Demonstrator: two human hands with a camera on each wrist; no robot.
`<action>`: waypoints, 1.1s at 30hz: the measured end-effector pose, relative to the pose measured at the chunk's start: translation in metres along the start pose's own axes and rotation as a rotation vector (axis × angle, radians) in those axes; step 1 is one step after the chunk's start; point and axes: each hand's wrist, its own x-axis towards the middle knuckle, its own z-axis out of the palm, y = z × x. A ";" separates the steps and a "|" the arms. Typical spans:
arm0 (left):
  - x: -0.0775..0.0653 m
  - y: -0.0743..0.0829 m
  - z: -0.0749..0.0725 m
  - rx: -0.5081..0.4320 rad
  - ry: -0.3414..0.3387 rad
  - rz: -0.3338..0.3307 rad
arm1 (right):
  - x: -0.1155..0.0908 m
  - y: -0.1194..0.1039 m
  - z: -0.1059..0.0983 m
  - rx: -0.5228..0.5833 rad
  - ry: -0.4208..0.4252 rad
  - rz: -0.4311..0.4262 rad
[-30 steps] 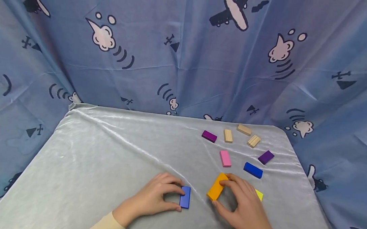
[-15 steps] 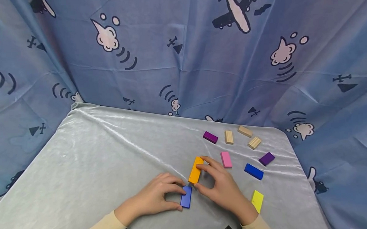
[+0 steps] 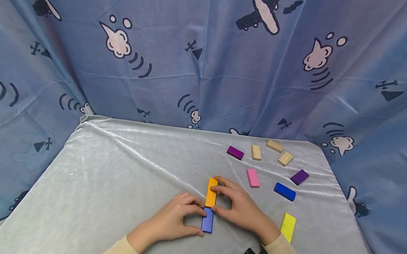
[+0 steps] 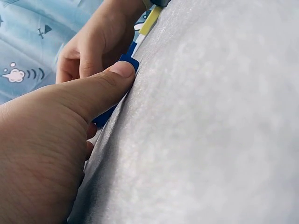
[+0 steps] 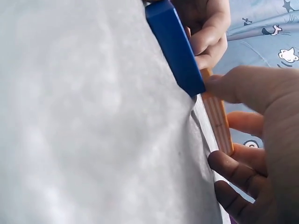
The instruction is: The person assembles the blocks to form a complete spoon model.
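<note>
Near the front middle of the cloth lies a blue wooden block (image 3: 207, 222), pinched between the thumb and fingers of my left hand (image 3: 170, 217). Just beyond it is an orange wooden block (image 3: 211, 194), its near end against or very close to the blue block's far end. My right hand (image 3: 241, 205) grips the orange block from the right, thumb at the near end and fingers along the far part. In the right wrist view the blue block (image 5: 175, 46) meets the striped side of the orange block (image 5: 217, 116). The left wrist view shows my thumb on the blue block (image 4: 129, 61).
Right of my hands lie a yellow block (image 3: 288, 227), another blue block (image 3: 284, 192), a pink block (image 3: 253, 178) and two purple blocks (image 3: 235, 152). Plain wooden blocks (image 3: 256, 152) sit farther back. Silvery cloth (image 3: 121, 176) covers the table; a patterned curtain (image 3: 158, 65) surrounds it.
My right hand has carried the orange block leftward to the far end of the blue block and straightened it in line. The left hand has stayed on the blue block.
</note>
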 end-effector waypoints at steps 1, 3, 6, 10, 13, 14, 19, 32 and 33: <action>0.000 0.000 0.000 -0.001 0.000 0.004 | 0.000 0.000 0.000 -0.006 -0.002 -0.005; 0.000 0.000 0.000 -0.008 -0.003 0.005 | 0.000 0.001 0.000 -0.009 -0.006 -0.011; 0.000 0.000 -0.001 -0.007 -0.002 0.004 | 0.002 0.001 0.001 0.006 -0.014 -0.013; -0.001 0.001 -0.001 0.015 0.014 0.020 | 0.003 0.002 0.003 0.014 -0.030 -0.012; -0.001 0.002 0.000 0.027 0.027 0.041 | 0.002 0.003 0.005 0.013 -0.039 -0.010; -0.001 0.002 0.000 0.026 0.029 0.044 | 0.002 0.004 0.005 0.014 -0.041 -0.009; 0.001 0.002 0.000 0.025 0.018 0.052 | 0.001 0.005 0.005 0.022 -0.051 0.000; 0.000 -0.004 0.000 -0.016 -0.021 0.033 | -0.001 0.008 0.000 0.057 -0.072 0.049; 0.000 -0.003 0.000 -0.017 -0.019 0.032 | 0.000 0.008 -0.004 0.072 -0.068 0.054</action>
